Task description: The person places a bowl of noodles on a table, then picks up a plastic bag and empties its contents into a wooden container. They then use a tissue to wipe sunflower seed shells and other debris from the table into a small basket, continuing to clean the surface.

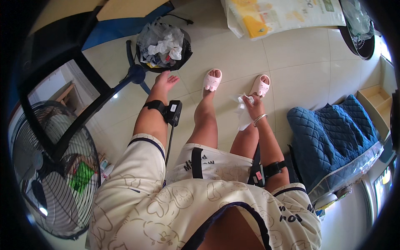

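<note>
My left hand [165, 82] is held out with the palm turned up and the fingers loosely apart, holding nothing. Just beyond its fingertips is a waste bin [187, 56] lined with a black bag and heaped with crumpled tissues [168, 47] and clear plastic. In my right hand [255, 106], a crumpled white tissue [244, 114] is pinched between thumb and fingers and hangs down in front of my leg. A silver bangle [260, 119] circles my right wrist.
A standing fan [56, 175] is at the left, its dark base [137, 74] close to the bin. On the right lies a blue quilted cover [328, 134] beside a wooden box [375, 97]. A large printed package [287, 15] and a black perforated basket [365, 47] are ahead.
</note>
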`<action>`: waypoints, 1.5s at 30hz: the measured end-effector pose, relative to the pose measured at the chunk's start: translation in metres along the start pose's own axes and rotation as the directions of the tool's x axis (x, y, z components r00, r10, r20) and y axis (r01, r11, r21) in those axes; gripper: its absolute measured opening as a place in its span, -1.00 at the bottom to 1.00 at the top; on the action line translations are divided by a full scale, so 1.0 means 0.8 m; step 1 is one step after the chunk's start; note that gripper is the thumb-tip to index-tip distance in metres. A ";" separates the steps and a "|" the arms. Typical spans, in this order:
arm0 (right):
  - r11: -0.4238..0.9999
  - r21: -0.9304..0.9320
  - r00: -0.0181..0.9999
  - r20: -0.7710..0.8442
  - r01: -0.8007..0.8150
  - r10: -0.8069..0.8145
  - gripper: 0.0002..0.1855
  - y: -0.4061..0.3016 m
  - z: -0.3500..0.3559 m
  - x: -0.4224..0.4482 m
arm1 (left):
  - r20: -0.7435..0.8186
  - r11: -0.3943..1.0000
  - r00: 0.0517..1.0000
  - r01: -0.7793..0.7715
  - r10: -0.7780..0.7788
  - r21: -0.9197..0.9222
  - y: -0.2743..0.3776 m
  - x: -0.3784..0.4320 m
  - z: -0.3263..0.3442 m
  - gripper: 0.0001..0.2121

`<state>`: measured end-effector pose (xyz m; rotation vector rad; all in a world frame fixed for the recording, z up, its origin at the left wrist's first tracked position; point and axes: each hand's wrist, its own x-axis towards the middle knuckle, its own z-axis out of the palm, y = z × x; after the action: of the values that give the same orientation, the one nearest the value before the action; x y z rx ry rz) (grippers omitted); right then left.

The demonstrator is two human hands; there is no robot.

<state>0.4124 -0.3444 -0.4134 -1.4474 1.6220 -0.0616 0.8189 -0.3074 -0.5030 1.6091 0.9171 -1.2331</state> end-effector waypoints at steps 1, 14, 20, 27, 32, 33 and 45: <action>0.995 -0.041 0.996 0.020 -0.087 0.087 -0.65 -0.010 0.014 0.002 | 0.003 0.999 1.000 0.026 -0.026 -0.042 0.002 0.022 0.010 -0.67; 0.998 0.040 0.998 -0.032 -0.044 0.045 -0.68 0.029 0.023 0.003 | 0.382 0.835 0.922 0.159 0.066 -0.527 -0.005 0.123 0.008 -0.66; 0.992 0.107 0.997 -0.043 -0.062 0.067 -0.66 0.062 0.000 -0.019 | 0.334 0.913 0.927 -0.023 0.172 -0.406 -0.031 0.070 0.012 -0.64; 0.979 0.141 0.985 -0.070 -0.145 0.156 -0.66 0.047 -0.057 -0.078 | 0.313 0.999 0.950 -0.017 0.002 0.047 -0.084 -0.050 -0.033 -0.58; 0.933 0.264 0.947 -0.141 -0.245 0.289 -0.64 0.036 -0.134 -0.151 | 0.373 0.856 0.928 -0.192 -0.001 0.480 -0.101 -0.173 -0.009 -0.57; 0.919 0.283 0.932 -0.154 -0.276 0.327 -0.63 0.038 -0.152 -0.166 | 0.348 0.810 0.936 -0.169 -0.046 0.561 -0.107 -0.194 0.004 -0.56; 0.822 0.510 0.854 -0.281 -0.254 0.438 -0.49 0.001 -0.376 -0.355 | 0.194 0.652 0.969 -0.048 -0.154 0.757 -0.215 -0.438 0.082 -0.50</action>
<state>0.1822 -0.2712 -0.0778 -0.7783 2.0091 -0.5148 0.5580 -0.3251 -0.2053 1.9931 0.2617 -1.9811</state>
